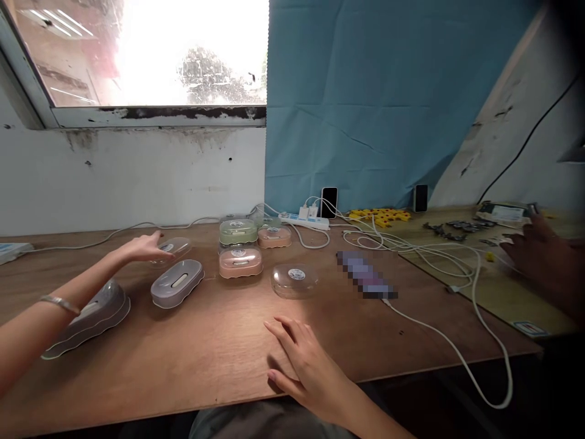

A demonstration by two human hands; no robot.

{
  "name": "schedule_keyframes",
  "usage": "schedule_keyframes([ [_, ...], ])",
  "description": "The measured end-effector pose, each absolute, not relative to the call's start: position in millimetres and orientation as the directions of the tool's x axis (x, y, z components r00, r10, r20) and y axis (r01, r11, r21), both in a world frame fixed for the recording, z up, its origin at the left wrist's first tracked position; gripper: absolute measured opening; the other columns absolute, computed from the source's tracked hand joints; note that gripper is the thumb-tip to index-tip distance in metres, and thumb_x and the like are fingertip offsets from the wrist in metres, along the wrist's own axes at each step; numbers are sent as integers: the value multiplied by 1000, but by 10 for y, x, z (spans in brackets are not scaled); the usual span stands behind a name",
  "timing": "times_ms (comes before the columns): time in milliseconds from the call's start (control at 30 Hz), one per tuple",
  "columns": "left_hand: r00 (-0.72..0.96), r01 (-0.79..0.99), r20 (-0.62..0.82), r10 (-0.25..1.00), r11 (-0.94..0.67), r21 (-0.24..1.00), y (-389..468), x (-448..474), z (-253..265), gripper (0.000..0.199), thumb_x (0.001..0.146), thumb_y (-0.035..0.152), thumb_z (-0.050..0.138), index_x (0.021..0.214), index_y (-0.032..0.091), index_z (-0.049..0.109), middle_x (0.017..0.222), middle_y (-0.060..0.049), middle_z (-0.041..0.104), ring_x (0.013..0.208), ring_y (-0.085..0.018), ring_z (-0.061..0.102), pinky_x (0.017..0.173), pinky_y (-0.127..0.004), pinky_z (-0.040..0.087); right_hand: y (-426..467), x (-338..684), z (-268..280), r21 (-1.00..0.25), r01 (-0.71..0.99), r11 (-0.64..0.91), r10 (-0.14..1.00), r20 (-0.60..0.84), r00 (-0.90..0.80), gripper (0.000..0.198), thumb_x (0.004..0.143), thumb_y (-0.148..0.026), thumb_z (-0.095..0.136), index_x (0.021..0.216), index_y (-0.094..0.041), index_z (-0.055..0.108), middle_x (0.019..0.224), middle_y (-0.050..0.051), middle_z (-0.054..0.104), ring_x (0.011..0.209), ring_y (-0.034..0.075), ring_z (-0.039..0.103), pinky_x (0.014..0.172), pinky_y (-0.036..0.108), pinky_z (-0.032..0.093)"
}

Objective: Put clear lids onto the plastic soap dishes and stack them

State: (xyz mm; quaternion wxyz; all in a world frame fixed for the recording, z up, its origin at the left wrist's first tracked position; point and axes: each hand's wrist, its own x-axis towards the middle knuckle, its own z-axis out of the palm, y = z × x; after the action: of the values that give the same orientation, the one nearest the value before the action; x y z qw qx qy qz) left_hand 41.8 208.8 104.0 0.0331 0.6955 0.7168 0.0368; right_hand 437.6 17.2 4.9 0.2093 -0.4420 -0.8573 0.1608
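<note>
My left hand (145,247) reaches over the left part of the table, with thumb and fingers apart at the near edge of a clear plastic lid (179,247). Whether the fingertips press on that lid is hard to see. Just in front of it sits a grey-purple oval soap-box-like container (178,283) with a pale bar-shaped piece on top. Under my left forearm are stacked grey containers (103,314), partly covered. My right hand (304,363) hovers or rests low near the table's front edge, fingers spread and holding nothing. Beyond it lies another clear lid (295,281) with a round label.
Pink (241,263) and green (237,231) lidded containers stand stacked mid-table, beside another pink one (274,237). A blurred-out phone (365,274) lies on the right, its white cable looping past the edge. Behind is a power strip (304,221). Another person's hand (539,256) is far right.
</note>
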Motion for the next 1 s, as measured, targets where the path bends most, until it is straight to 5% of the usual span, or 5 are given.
schedule_keyframes([
  [233, 29, 999, -77, 997, -31, -32, 1592, 691, 845, 79, 68, 68, 56, 129, 19, 45, 98, -12, 65, 95, -34, 61, 73, -37, 44, 190, 4394, -1, -446, 682, 580, 812, 244, -531, 59, 83, -26, 60, 137, -23, 36, 134, 12, 44, 125, 27, 39, 103, 45, 37],
  [500, -6, 998, -112, 994, -2, -68, 1505, 813, 781, 74, 72, 66, 49, 131, 21, 45, 95, -11, 66, 93, -32, 61, 73, -37, 45, 180, 4378, 23, -444, 686, 577, 813, 236, -532, 57, 84, -26, 58, 136, -22, 37, 134, 13, 44, 125, 27, 39, 102, 46, 37],
  [733, -55, 998, -153, 987, 48, -51, 1598, 912, 807, 48, 88, 47, 54, 125, 18, 48, 113, -9, 59, 97, -23, 60, 83, -43, 49, 186, 4376, 40, -429, 689, 584, 808, 230, -542, 55, 84, -26, 58, 135, -21, 38, 133, 13, 45, 126, 28, 39, 103, 47, 36],
  [1000, -169, 985, -38, 985, 171, 34, 2364, 1221, 712, 34, 90, 35, 56, 119, 18, 53, 120, -9, 57, 103, -23, 58, 85, -44, 50, 179, 4388, 30, -433, 694, 576, 814, 222, -537, 54, 85, -27, 56, 136, -23, 38, 134, 12, 45, 126, 27, 39, 102, 46, 38],
])
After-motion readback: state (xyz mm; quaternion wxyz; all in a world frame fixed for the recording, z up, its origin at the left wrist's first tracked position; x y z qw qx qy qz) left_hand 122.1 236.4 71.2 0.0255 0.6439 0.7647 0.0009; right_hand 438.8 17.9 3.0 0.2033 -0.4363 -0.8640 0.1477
